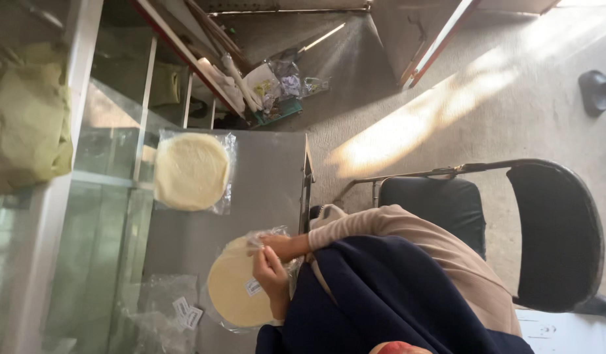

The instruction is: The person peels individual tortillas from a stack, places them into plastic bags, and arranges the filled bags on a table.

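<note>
Seen rotated, the scene shows a person seated at a grey tabletop (263,177), both arms reaching onto it. The two hands meet over a stack of round, pale flatbreads (232,288) in a clear plastic bag (277,235), which lies at the near edge of the tabletop, close to the person's dark blue garment (382,295). One hand (271,272), which looks to be the left one though the rotated view makes the side hard to settle, lies on top of the stack with its fingers curled down against the plastic, next to a small white label (253,287). The other hand (280,246), coming out of a beige sleeve (395,229), pinches the crumpled mouth of the bag just beside the stack's rim; its fingers are closed on the plastic.

A second bagged stack of flatbreads (191,172) rests well apart, nearer the far edge, with bare grey surface between the two. Loose clear wrappers with small white labels (165,308) lie beside the held stack. Beyond the tabletop's edge runs a glass-fronted frame (100,216). Behind the person stands a black chair (552,229) on sunlit concrete floor (447,98), which lies open around it.
</note>
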